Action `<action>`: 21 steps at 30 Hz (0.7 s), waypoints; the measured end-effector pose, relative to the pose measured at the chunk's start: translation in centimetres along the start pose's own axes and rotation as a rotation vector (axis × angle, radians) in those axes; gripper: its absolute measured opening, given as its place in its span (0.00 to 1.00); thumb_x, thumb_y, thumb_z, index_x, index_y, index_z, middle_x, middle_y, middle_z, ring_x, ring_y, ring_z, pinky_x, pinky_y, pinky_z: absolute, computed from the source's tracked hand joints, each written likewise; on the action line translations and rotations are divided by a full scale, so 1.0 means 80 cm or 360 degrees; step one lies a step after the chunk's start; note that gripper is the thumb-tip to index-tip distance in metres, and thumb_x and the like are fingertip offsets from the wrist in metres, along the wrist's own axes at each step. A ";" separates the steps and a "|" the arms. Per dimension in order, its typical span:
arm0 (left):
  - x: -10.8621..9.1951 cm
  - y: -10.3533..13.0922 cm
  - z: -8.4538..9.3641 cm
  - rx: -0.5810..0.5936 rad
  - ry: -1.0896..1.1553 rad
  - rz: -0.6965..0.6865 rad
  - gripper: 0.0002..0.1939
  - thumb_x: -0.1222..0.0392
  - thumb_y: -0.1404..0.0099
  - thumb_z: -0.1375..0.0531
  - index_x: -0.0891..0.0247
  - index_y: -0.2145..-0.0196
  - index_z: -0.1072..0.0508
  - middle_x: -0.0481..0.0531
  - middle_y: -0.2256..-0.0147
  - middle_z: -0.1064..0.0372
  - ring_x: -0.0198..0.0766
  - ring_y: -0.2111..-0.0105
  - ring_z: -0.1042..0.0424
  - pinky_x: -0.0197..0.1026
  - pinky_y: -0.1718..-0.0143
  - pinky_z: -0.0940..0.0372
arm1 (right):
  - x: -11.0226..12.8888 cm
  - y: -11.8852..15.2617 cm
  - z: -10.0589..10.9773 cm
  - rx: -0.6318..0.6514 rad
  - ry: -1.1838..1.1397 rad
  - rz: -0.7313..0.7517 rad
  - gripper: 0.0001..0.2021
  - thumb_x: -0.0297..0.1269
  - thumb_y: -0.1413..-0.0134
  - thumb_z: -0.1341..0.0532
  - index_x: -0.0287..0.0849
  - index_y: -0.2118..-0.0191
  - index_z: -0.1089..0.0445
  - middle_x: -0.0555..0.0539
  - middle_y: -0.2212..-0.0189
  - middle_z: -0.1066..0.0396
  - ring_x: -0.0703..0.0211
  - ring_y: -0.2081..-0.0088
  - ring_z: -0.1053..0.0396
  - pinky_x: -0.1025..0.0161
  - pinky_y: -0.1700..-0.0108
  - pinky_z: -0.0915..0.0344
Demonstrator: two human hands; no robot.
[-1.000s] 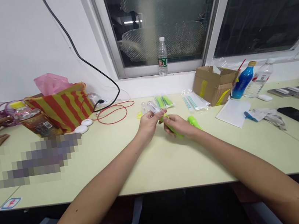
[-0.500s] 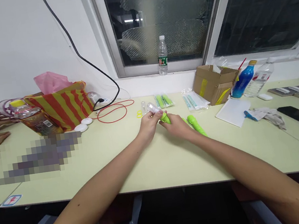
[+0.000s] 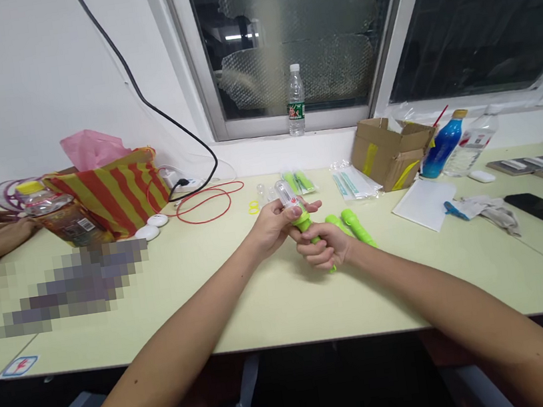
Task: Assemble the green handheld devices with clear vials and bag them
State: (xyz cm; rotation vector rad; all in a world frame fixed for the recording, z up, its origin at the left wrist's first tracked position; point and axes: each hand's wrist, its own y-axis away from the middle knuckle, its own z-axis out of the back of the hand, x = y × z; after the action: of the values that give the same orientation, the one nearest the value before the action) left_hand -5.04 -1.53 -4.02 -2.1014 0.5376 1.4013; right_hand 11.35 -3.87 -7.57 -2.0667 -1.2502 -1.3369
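Observation:
My left hand (image 3: 275, 230) pinches the lower part of a clear, round-ended plastic tube (image 3: 286, 193), which has a small red print. Below the tube is a bright green handle (image 3: 303, 222), and my right hand (image 3: 322, 245) wraps its fingers round it. Tube and handle meet end to end, tilted up to the left; whether they are locked together I cannot tell. Two more green handles (image 3: 357, 227) lie just right of my right hand. Behind my left hand sit clear tubes (image 3: 260, 193) and yellow rings (image 3: 253, 207). Bagged green parts (image 3: 299, 182) lie farther back.
A cardboard box (image 3: 386, 154), a clear packet (image 3: 354, 182) and bottles (image 3: 442, 146) stand or lie at the back right. Left are a red cable (image 3: 205, 218), white discs (image 3: 148, 232), a striped bag (image 3: 122, 197) and a tea bottle (image 3: 64, 216). Another person's hands (image 3: 2, 231) rest far left.
The green handle and clear tube have come nearer and stand steeper. My right hand has turned and now wraps the handle from below. The other person's hands moved slightly right.

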 end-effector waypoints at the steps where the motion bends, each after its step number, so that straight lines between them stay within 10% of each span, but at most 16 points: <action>1: 0.000 0.000 0.000 0.0008 0.0004 0.0010 0.20 0.51 0.47 0.29 0.66 0.61 0.26 0.64 0.57 0.25 0.57 0.44 0.32 0.44 0.59 0.31 | -0.001 -0.002 -0.001 0.0025 -0.0001 0.0005 0.09 0.40 0.37 0.51 0.47 0.68 0.50 0.62 0.85 0.57 0.70 0.88 0.68 0.74 0.86 0.55; 6: 0.006 -0.003 0.006 -0.0136 0.0073 0.0050 0.20 0.48 0.43 0.33 0.66 0.60 0.26 0.64 0.59 0.24 0.50 0.57 0.24 0.45 0.62 0.31 | 0.017 0.006 -0.016 -0.0063 0.0368 0.0270 0.16 0.48 0.34 0.50 0.41 0.61 0.37 0.51 0.74 0.33 0.65 0.77 0.37 0.67 0.73 0.37; 9: 0.013 -0.008 0.011 -0.0328 0.0141 -0.0043 0.18 0.49 0.42 0.34 0.66 0.61 0.27 0.58 0.67 0.25 0.45 0.65 0.24 0.46 0.60 0.32 | 0.049 0.034 0.000 -0.0260 0.0839 0.0042 0.27 0.55 0.33 0.55 0.35 0.57 0.32 0.40 0.66 0.27 0.59 0.69 0.30 0.61 0.64 0.33; 13: 0.026 -0.013 0.018 -0.0502 0.0201 0.0020 0.18 0.50 0.44 0.34 0.65 0.62 0.30 0.51 0.72 0.29 0.39 0.74 0.27 0.43 0.67 0.34 | 0.094 0.080 0.067 -0.1591 0.1312 0.0322 0.25 0.54 0.35 0.52 0.35 0.58 0.32 0.40 0.68 0.28 0.55 0.67 0.28 0.59 0.62 0.32; 16: 0.038 -0.013 0.019 -0.0557 0.0238 0.0114 0.17 0.49 0.44 0.35 0.64 0.64 0.31 0.49 0.73 0.31 0.36 0.78 0.31 0.41 0.73 0.38 | 0.110 0.097 0.120 -0.2558 0.2006 -0.0002 0.18 0.46 0.43 0.40 0.35 0.56 0.30 0.34 0.58 0.27 0.46 0.55 0.29 0.56 0.54 0.34; 21: 0.049 -0.011 0.013 -0.0543 0.0240 0.0205 0.17 0.49 0.44 0.35 0.64 0.66 0.31 0.49 0.74 0.32 0.34 0.80 0.33 0.40 0.77 0.39 | 0.110 0.082 0.163 -0.2626 0.2299 -0.0810 0.34 0.51 0.49 0.36 0.27 0.44 0.37 0.23 0.48 0.33 0.35 0.45 0.34 0.50 0.49 0.35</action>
State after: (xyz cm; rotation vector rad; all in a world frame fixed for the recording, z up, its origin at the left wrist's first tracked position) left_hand -3.80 -0.31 -7.79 -2.4983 0.5305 1.5002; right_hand 25.05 5.93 -5.20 -0.2835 0.3100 -3.6106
